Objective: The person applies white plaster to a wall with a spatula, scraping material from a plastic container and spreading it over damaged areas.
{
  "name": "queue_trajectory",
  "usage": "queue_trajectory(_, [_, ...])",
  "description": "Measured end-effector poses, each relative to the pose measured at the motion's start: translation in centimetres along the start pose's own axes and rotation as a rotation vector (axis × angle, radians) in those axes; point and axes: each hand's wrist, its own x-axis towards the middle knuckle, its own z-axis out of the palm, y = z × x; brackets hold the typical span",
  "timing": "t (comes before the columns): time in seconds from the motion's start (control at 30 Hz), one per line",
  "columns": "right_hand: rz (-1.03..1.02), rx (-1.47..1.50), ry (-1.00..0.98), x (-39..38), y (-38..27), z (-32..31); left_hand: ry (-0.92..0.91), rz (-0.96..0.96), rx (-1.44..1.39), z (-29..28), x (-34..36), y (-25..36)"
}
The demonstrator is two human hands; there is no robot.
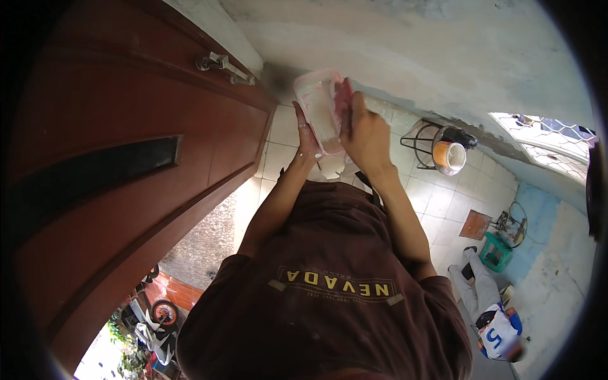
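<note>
My left hand (306,134) supports a shallow pink tub (300,88) from its left side, fingers along the wall and rim. Whitish paste (320,107) coats the inside of the tub. At the tub's right edge, my right hand (368,136) is closed round a flat reddish-pink scraper (342,98). The scraper stands against or just over the rim; contact cannot be made out, and its lower part is behind my fingers. White smears show on my left hand. Both hands are in front of my body, close to the patchy wall (405,50).
A reddish-brown door (101,95) with a metal handle (225,66) stands at the left. On the tiled floor (437,199), a dark metal stand (418,144) is beside an orange-and-white bucket (448,156). Farther right are a green stool (496,252) and a person (497,332).
</note>
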Motion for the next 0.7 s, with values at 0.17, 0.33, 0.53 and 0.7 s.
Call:
queue_trajectory(0.17, [-0.102, -0.076, 0.027, -0.4, 0.7, 1.6, 0.002, -0.103, -0.046, -0.8, 0.0, -0.5])
queue_trajectory(0.33, [0.071, -0.048, -0.012, -0.3, 1.3, 1.8, 0.027, -0.175, 0.015, -2.5, -0.1, -0.9])
queue_trajectory(0.53, [0.045, -0.115, 0.032, 0.2, 2.1, 1.2, 0.093, -0.282, 0.217, -1.5, -0.2, -0.7])
queue_trajectory(0.7, [-0.039, -0.206, -0.048, 0.1, 1.0, 1.5, 0.098, -0.308, 0.305, 0.1, -1.0, -0.4])
